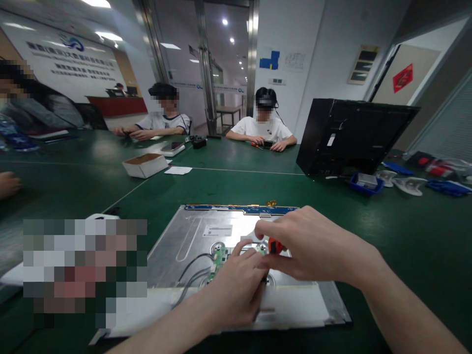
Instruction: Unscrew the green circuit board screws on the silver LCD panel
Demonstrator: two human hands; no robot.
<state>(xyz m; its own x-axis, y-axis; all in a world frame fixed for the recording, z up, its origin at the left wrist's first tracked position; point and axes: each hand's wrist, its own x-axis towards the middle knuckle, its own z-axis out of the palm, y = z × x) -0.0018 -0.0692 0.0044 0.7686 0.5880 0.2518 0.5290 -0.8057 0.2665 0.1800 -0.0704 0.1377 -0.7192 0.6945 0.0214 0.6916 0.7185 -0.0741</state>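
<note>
- Head view: my right hand (309, 243) was closed around an orange-and-black tool handle (275, 246), near the green circuit board (220, 255).
- My left hand (238, 275) lay over that board; I could not tell whether its fingers pinched anything.
- The board sat on a silver metal panel (165, 260), flat on the green table (398, 236).
- Cables (186, 289) ran from its left side.

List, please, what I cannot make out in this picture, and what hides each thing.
All in the head view:
Orange tool in the right hand: its tip does not show, apparently behind the left hand.
Green board: partly covered by the left hand.
Label on the metal panel: print too small to read.
Another person's hand: the left edge cuts off the arm.
Lower left: pixel blocks hide what lies there.
</note>
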